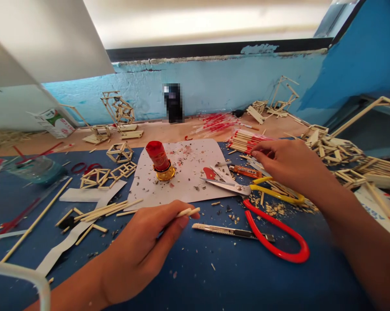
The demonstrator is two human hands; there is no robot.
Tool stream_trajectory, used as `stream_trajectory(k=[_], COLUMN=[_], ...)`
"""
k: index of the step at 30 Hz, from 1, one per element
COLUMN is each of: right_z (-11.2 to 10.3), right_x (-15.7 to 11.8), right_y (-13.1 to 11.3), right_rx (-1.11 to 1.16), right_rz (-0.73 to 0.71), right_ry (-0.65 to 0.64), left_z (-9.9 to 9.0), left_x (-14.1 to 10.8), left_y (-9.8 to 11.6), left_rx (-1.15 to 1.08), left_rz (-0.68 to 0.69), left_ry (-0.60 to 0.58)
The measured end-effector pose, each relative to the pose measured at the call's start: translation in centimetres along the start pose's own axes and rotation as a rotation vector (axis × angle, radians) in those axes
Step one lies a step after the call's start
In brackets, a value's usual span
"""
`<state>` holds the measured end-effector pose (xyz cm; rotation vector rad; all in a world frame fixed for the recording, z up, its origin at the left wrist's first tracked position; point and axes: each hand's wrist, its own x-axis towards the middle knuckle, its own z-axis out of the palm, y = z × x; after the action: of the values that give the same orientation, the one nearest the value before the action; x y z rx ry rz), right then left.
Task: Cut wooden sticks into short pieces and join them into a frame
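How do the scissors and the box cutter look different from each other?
The scissors have big looped handles, one red and one yellow, while the cutter is slim and straight with no loops. The scissors' blades reach over the white paper, while the cutter lies on the blue tabletop. The scissors are clearly the larger tool; the cutter is smaller. Both are cutting tools, lying flat.

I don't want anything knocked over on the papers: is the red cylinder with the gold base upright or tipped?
Upright. The gold base rests on the white paper, and the red cylinder rises above it.
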<state>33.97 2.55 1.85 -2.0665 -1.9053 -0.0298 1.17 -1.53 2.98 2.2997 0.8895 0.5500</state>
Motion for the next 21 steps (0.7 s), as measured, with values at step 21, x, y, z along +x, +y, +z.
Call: stream_trajectory(k=[21], right_z=[2.0], right_x=[3.2], right_y=[4.6], right_rx=[-0.210], right_rz=[0.003], right_ry=[-0.186], left_z=[-5.5], left_x=[-4.9], left_y=[-6.6], left_rx=[0.544], left_rz=[-0.114], left_ry=[-0.023])
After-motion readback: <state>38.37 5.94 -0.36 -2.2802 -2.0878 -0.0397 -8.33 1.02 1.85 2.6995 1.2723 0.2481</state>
